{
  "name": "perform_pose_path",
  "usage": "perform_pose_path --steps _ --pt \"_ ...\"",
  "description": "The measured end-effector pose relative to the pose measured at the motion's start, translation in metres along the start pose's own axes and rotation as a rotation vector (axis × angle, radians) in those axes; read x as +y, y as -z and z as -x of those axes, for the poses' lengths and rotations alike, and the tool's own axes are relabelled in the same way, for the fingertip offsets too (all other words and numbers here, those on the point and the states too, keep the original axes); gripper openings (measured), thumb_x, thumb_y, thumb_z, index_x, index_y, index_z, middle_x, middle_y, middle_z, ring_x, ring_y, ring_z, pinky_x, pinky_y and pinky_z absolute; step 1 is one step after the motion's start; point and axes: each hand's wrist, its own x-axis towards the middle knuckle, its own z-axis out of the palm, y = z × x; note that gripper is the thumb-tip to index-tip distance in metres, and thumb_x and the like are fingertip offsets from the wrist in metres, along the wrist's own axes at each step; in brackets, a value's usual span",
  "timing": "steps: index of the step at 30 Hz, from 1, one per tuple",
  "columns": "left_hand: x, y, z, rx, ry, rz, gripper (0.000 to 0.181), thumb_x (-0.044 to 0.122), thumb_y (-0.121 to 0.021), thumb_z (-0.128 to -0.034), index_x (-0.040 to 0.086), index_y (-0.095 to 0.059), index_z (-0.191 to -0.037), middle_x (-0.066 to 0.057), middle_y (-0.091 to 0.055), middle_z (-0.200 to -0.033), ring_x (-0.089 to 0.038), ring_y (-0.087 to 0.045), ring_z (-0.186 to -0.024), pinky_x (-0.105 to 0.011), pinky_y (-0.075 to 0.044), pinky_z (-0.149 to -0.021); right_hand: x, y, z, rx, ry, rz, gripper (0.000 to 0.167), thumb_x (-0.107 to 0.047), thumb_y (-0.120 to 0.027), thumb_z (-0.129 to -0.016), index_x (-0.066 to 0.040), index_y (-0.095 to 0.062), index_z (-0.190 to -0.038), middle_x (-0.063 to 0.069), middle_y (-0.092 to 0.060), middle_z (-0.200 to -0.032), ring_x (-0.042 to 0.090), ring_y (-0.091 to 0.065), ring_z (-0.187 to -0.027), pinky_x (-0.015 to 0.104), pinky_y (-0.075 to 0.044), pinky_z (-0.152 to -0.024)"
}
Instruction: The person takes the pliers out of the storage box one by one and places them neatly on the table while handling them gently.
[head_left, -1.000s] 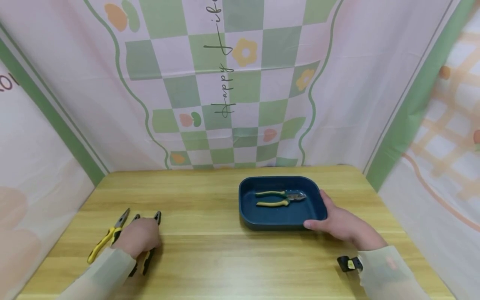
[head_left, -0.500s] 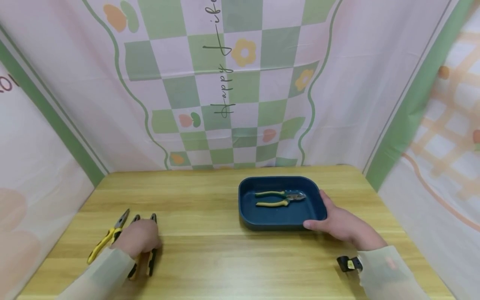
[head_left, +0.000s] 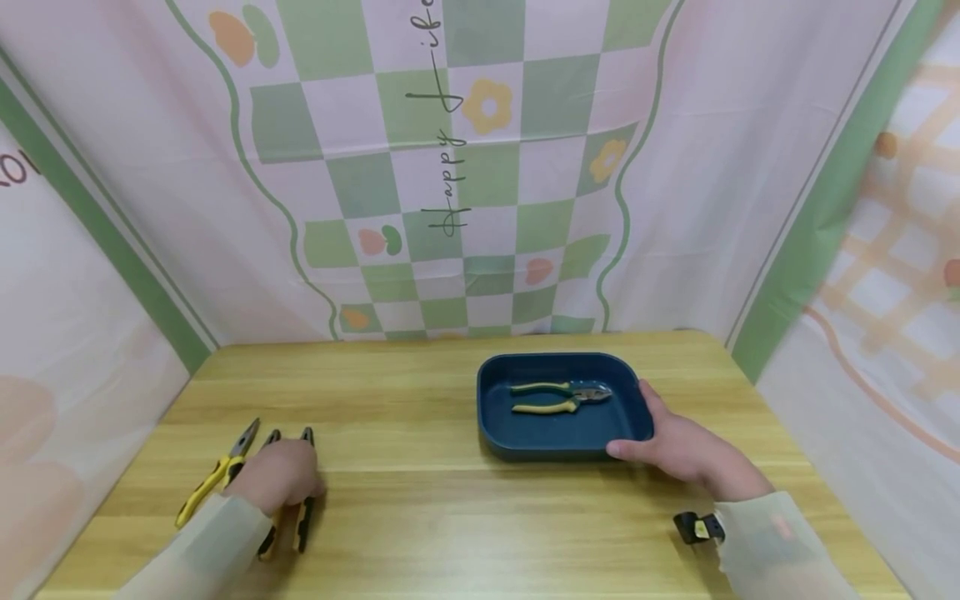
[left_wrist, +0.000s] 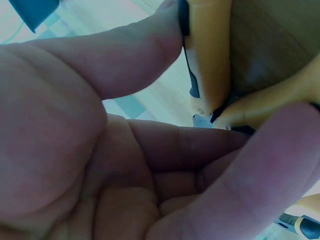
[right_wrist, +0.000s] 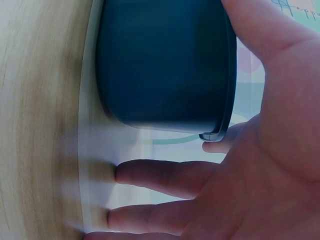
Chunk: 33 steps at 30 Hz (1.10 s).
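In the head view my left hand (head_left: 277,475) reaches down over black-and-yellow pliers (head_left: 303,525). Two dark jaw tips stick out beyond the hand, and two handle ends show below it; whether they belong to one tool is hidden. Seen from the left wrist, the thumb presses one yellow handle (left_wrist: 209,55) while a bent finger lies against the other handle (left_wrist: 272,100). My right hand (head_left: 686,446) holds the near right corner of a dark blue tray (head_left: 491,446), thumb on the near side. Green-and-yellow pliers (head_left: 558,398) lie inside the tray.
Long-nose pliers with yellow handles (head_left: 201,492) lie just left of my left hand. A black strap piece (head_left: 697,527) hangs by the right sleeve. Patterned cloth (head_left: 487,208) closes off the back and sides of the wooden table (head_left: 420,400).
The rightmost handle end under my left hand has swung slightly right, and the jaw tip above it slightly left. My right hand and the tray stay put.
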Motion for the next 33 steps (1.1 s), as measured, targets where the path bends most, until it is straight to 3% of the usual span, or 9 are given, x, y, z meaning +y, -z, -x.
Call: perform_pose_path --steps 8,12,16,20,21,23,26,28,33 --pt "0.004 0.002 -0.003 -0.021 0.048 -0.019 0.028 0.026 -0.071 -0.0914 0.001 -0.064 -0.083 -0.012 -0.058 -0.077 -0.024 -0.056 -0.066 -0.04 -0.049 -0.062 -0.001 0.002 0.001 -0.008 0.005 -0.014 0.129 -0.063 -0.07 -0.083 -0.006 0.021 -0.154 0.044 -0.016 -0.149 0.06 -0.03 -0.131 0.068 -0.03 -0.101" --pt "0.012 0.013 0.001 0.0 0.033 -0.044 0.033 0.033 -0.075 -0.088 0.001 -0.067 -0.088 -0.013 -0.061 -0.083 -0.028 -0.059 -0.073 -0.052 -0.051 -0.072 0.0 0.001 0.001 -0.006 0.008 -0.015 0.129 -0.063 -0.07 -0.084 -0.006 0.022 -0.154 0.043 -0.016 -0.15 0.06 -0.03 -0.131 0.068 -0.03 -0.102" --pt "0.024 0.033 0.007 0.05 -0.053 -0.02 0.035 0.036 -0.072 -0.0913 0.003 -0.066 -0.083 -0.013 -0.064 -0.087 -0.028 -0.059 -0.075 -0.055 -0.05 -0.075 -0.001 0.001 0.001 -0.008 0.014 -0.007 0.128 -0.063 -0.069 -0.084 -0.006 0.022 -0.153 0.044 -0.016 -0.149 0.061 -0.03 -0.13 0.069 -0.03 -0.101" --pt "0.041 0.049 0.002 0.146 -0.177 -0.003 0.058 0.043 -0.062 -0.0978 -0.011 -0.06 -0.117 -0.028 -0.06 -0.12 -0.041 -0.061 -0.103 -0.056 -0.047 -0.09 -0.001 0.002 0.002 -0.01 0.009 -0.009 0.128 -0.063 -0.07 -0.084 -0.006 0.022 -0.153 0.044 -0.017 -0.149 0.061 -0.031 -0.13 0.068 -0.031 -0.101" --pt "0.047 0.052 0.0 0.176 -0.205 -0.015 0.07 0.048 -0.06 -0.0978 -0.016 -0.052 -0.127 -0.032 -0.054 -0.128 -0.044 -0.056 -0.113 -0.056 -0.044 -0.095 -0.001 0.002 0.002 -0.012 0.007 -0.012 0.129 -0.063 -0.07 -0.084 -0.006 0.022 -0.153 0.044 -0.018 -0.149 0.061 -0.031 -0.13 0.068 -0.031 -0.101" --pt "0.057 0.056 -0.006 0.233 -0.253 -0.036 0.094 0.056 -0.057 -0.0966 -0.02 -0.027 -0.145 -0.038 -0.032 -0.147 -0.051 -0.035 -0.134 -0.058 -0.032 -0.107 -0.001 0.002 0.001 -0.011 0.009 -0.01 0.129 -0.063 -0.07 -0.084 -0.007 0.022 -0.153 0.044 -0.018 -0.149 0.061 -0.032 -0.13 0.068 -0.031 -0.101" --pt "0.071 0.059 -0.015 0.298 -0.317 -0.069 0.109 0.068 -0.048 -0.0941 -0.017 -0.01 -0.15 -0.035 -0.012 -0.156 -0.048 -0.014 -0.144 -0.056 -0.018 -0.114 -0.001 0.002 0.001 -0.011 0.013 -0.005 0.128 -0.063 -0.07 -0.084 -0.007 0.022 -0.154 0.044 -0.017 -0.149 0.061 -0.03 -0.13 0.068 -0.031 -0.101" --pt "0.08 0.059 -0.021 0.339 -0.373 -0.077 0.109 0.073 -0.041 -0.0937 -0.011 -0.004 -0.153 -0.029 0.0 -0.16 -0.044 -0.001 -0.146 -0.055 -0.01 -0.115 0.0 0.002 0.0 -0.007 0.02 0.008 0.128 -0.063 -0.07 -0.084 -0.006 0.022 -0.153 0.044 -0.017 -0.149 0.061 -0.03 -0.13 0.068 -0.031 -0.101" --pt "0.103 0.059 -0.037 0.428 -0.525 -0.101 0.097 0.073 -0.026 -0.0965 0.005 0.007 -0.157 -0.014 0.014 -0.162 -0.032 0.018 -0.146 -0.053 -0.002 -0.116 0.002 0.001 -0.001 -0.001 0.028 0.025 0.127 -0.062 -0.069 -0.085 -0.005 0.021 -0.154 0.045 -0.018 -0.148 0.061 -0.032 -0.129 0.068 -0.031 -0.101"
